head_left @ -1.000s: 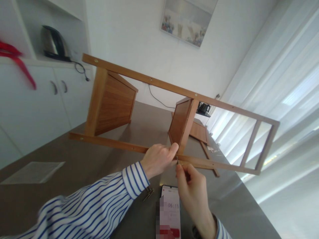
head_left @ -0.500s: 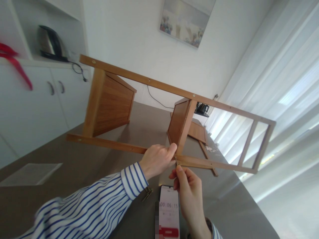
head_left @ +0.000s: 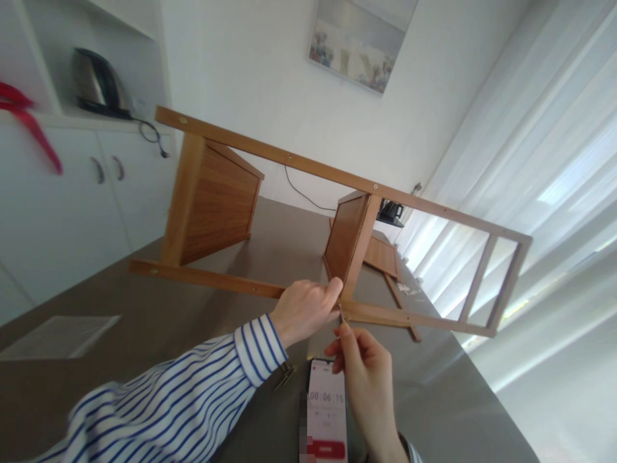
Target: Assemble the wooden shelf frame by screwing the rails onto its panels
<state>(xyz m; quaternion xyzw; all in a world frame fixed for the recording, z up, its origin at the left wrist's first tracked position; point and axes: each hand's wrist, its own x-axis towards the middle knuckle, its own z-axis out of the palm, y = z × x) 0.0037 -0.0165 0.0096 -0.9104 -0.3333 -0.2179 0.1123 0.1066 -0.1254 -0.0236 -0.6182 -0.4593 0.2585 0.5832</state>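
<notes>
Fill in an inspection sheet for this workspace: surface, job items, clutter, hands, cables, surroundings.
Surface: grey tabletop.
Job items: wooden frame with left panel and middle panel; loose wooden panel beyond; small metal pieces by the left sleeve.
Clutter: phone with timer; clear plastic bag.
Left hand: grips the lower rail near the middle panel.
Right hand: pinches a thin metal piece at that rail.
Cables: kettle cord; dark cable beyond the frame.
Surroundings: kettle, red ribbon, wall picture, white curtains.

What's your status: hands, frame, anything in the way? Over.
Left hand gripping near rail of wooden frame. Right hand pinching slender piece at that rail. Phone nearby on tabletop, not blocking.
</notes>
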